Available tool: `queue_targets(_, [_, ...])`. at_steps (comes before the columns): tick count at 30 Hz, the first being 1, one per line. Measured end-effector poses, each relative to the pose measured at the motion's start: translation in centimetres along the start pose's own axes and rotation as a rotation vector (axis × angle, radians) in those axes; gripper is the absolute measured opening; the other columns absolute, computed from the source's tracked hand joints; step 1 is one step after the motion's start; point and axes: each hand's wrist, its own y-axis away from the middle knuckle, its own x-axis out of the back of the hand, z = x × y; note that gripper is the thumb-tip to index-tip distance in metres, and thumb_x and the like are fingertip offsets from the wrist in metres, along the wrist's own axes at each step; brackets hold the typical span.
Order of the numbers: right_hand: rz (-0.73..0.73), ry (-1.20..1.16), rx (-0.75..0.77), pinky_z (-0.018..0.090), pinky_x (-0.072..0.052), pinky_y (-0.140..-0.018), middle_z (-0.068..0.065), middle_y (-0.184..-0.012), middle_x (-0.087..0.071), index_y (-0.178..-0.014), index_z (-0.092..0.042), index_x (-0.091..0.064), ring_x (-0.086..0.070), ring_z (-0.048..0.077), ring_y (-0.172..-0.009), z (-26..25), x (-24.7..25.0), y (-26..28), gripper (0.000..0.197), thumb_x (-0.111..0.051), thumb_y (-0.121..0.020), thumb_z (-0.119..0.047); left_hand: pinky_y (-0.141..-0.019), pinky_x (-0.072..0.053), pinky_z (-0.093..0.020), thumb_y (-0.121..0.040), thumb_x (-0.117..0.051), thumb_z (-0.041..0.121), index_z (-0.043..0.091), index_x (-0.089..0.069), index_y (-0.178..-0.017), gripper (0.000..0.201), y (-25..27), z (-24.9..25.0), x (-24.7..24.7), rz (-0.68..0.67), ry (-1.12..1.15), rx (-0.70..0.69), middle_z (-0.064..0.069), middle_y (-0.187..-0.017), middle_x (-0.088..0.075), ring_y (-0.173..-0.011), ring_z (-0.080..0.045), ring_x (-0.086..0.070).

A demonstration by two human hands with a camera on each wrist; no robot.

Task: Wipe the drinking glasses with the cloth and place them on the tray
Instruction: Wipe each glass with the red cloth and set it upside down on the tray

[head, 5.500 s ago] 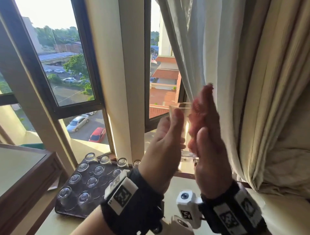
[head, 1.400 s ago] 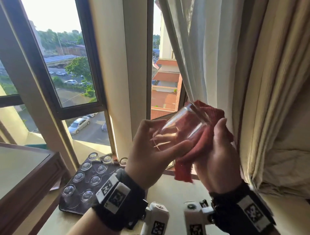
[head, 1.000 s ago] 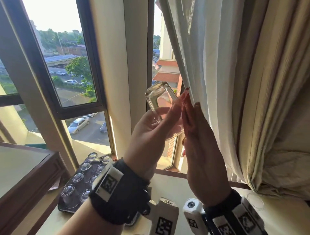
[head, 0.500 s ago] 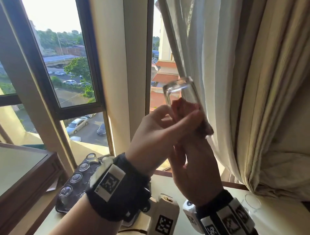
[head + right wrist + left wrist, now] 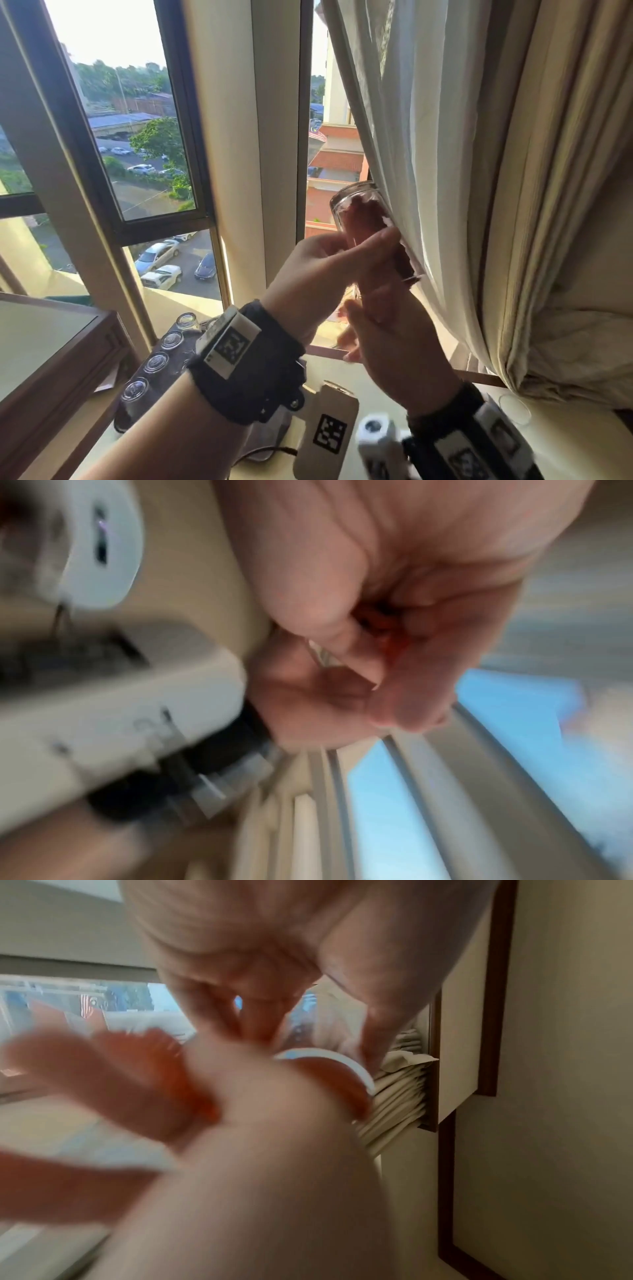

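Note:
A clear drinking glass (image 5: 359, 212) is held up in front of the window, tilted with its base up and to the left. My left hand (image 5: 325, 270) grips its side with thumb and fingers. The fingers of my right hand (image 5: 394, 342) reach up into its mouth and hold the red cloth (image 5: 368, 219) bunched inside. In the left wrist view the glass rim (image 5: 329, 1056) shows with red cloth (image 5: 164, 1085) around it, blurred. The dark tray (image 5: 137, 414) lies at the lower left, with several upturned glasses (image 5: 156, 363) on it.
A cream curtain (image 5: 479, 205) hangs right behind the raised glass. A wooden cabinet edge (image 5: 68, 359) stands left of the tray. Another clear glass (image 5: 513, 409) stands on the pale counter at the lower right, under the curtain.
The glass has turned base-up in my left hand. My right hand moved from wiping its outside to pushing the cloth inside it.

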Motion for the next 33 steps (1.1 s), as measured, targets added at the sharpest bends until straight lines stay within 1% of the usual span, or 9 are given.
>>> queue_targets(3, [0.059, 0.473, 0.152, 0.014, -0.046, -0.061, 0.002, -0.065, -0.066, -0.106, -0.012, -0.063, -0.065, 0.016, -0.05, 0.7, 0.0, -0.5, 0.021, -0.071, -0.087, -0.007, -0.075, -0.056, -0.02, -0.086, -0.083, 0.044, 0.008, -0.08, -0.096, 0.037, -0.5, -0.5, -0.1, 0.038, -0.111, -0.038, -0.007, -0.091, -0.079, -0.082, -0.013, -0.075])
queue_targets(8, [-0.254, -0.927, -0.313, 0.034, -0.055, -0.042, 0.018, -0.057, -0.059, -0.1, 0.005, -0.063, -0.06, 0.025, -0.042, -2.2, 0.4, 0.6, 0.029, -0.07, -0.073, 0.01, -0.085, -0.057, -0.033, -0.087, -0.072, 0.039, 0.002, -0.071, -0.109, 0.043, 0.0, -1.0, 0.6, -0.129, 0.156, 0.068, -0.013, -0.098, -0.074, -0.089, -0.022, -0.074])
queue_targets(10, [-0.248, -1.034, -0.349, 0.032, -0.053, -0.04, 0.02, -0.059, -0.057, -0.09, 0.006, -0.066, -0.058, 0.027, -0.043, -2.1, 0.2, 0.8, 0.023, -0.074, -0.068, 0.005, -0.092, -0.054, -0.042, -0.08, -0.076, 0.046, -0.005, -0.067, -0.114, 0.062, 0.0, -1.1, 0.5, -0.109, 0.157, 0.073, -0.018, -0.103, -0.072, -0.095, -0.028, -0.073])
queue_targets(16, [0.059, 0.266, 0.064, 0.016, -0.054, -0.053, 0.0, -0.065, -0.066, -0.104, -0.018, -0.064, -0.064, 0.01, -0.056, 0.8, -0.1, -0.3, 0.015, -0.056, -0.091, -0.018, -0.074, -0.055, -0.018, -0.083, -0.084, 0.046, 0.014, -0.077, -0.088, 0.033, -1.2, -0.6, 0.0, -0.013, -0.11, -0.001, -0.003, -0.085, -0.077, -0.079, -0.008, -0.073])
queue_targets(19, [-0.059, -0.446, -0.174, 0.031, -0.057, -0.047, 0.015, -0.069, -0.065, -0.115, -0.006, -0.064, -0.066, 0.025, -0.056, -0.6, 0.3, -0.3, 0.031, -0.073, -0.086, -0.003, -0.075, -0.055, -0.024, -0.087, -0.073, 0.035, 0.009, -0.075, -0.094, 0.027, -1.0, -0.6, 0.6, -0.125, 0.023, 0.037, -0.005, -0.086, -0.074, -0.078, -0.015, -0.072])
queue_targets(22, [-0.406, -1.398, -0.279, 0.029, -0.054, -0.043, 0.021, -0.083, -0.06, -0.118, 0.003, -0.06, -0.062, 0.023, -0.046, -2.5, 1.0, 0.2, 0.048, -0.079, -0.082, -0.022, -0.087, -0.057, -0.04, -0.082, -0.085, 0.039, -0.016, -0.059, -0.114, 0.069, -0.6, -1.2, 0.7, -0.15, 0.258, 0.072, -0.02, -0.1, -0.062, -0.09, -0.033, -0.065])
queue_targets(25, [-0.392, -1.699, -0.313, 0.025, -0.054, -0.041, 0.022, -0.115, -0.06, -0.138, -0.003, -0.046, -0.063, 0.015, -0.042, -2.1, 1.1, -0.4, 0.052, -0.057, -0.098, -0.034, -0.11, -0.043, -0.063, -0.07, -0.095, 0.05, -0.008, -0.061, -0.122, 0.085, -0.8, -2.2, 0.3, -0.12, 0.334, 0.044, -0.023, -0.117, -0.06, -0.11, -0.04, -0.059])
queue_targets(29, [0.058, -1.088, -0.37, 0.021, -0.039, -0.04, 0.015, -0.072, -0.059, -0.114, 0.001, -0.063, -0.045, 0.025, -0.034, -1.1, 1.3, -1.1, 0.045, -0.061, -0.098, -0.041, -0.116, -0.045, -0.058, -0.083, -0.083, 0.05, 0.016, -0.066, -0.134, 0.063, -0.7, -2.8, 1.0, -0.137, 0.181, 0.021, -0.017, -0.134, -0.068, -0.129, -0.033, -0.064])
queue_targets(33, [0.356, -0.198, -0.065, 0.025, -0.039, -0.043, -0.003, -0.054, -0.058, -0.092, -0.021, -0.068, -0.05, 0.014, -0.039, 0.3, 1.9, -0.6, 0.027, -0.068, -0.092, -0.047, -0.115, -0.049, -0.055, -0.092, -0.074, 0.041, 0.018, -0.071, -0.127, 0.042, -0.2, -3.5, 1.6, -0.074, 0.053, 0.04, -0.012, -0.129, -0.073, -0.125, -0.03, -0.067])
